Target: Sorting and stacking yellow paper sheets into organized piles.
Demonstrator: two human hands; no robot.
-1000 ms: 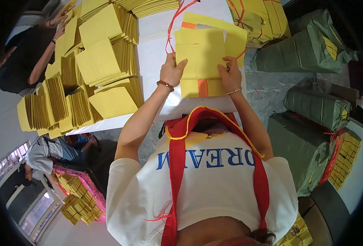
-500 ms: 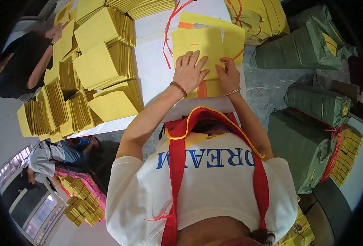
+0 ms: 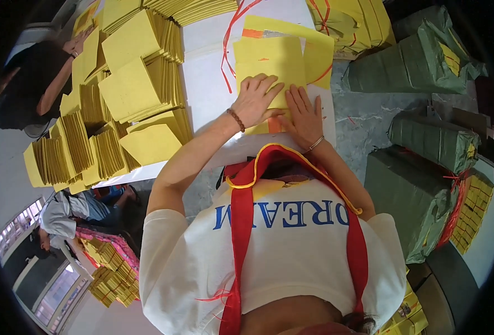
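Note:
A stack of yellow paper sheets (image 3: pixel 269 58) with an orange strip lies on the white table (image 3: pixel 208 95) in front of me. My left hand (image 3: pixel 256 100), with a bead bracelet at the wrist, rests on the stack's near end, fingers spread and slightly bent. My right hand (image 3: pixel 304 114), with a thin bracelet, lies flat beside it, palm down on the paper's near right corner. The two hands almost touch. Neither lifts a sheet.
Fanned piles of yellow paper (image 3: pixel 130 95) fill the table's left. A red string (image 3: pixel 230 39) trails by the stack. A tied yellow bundle (image 3: pixel 347 22) sits beyond. Green wrapped bales (image 3: pixel 414 56) stand on the right. Another person's arm (image 3: pixel 51 89) works at upper left.
My hands were gripping the stack's left and right edges. The left hand then slid onto the top sheet, and both hands have drawn together at the near end.

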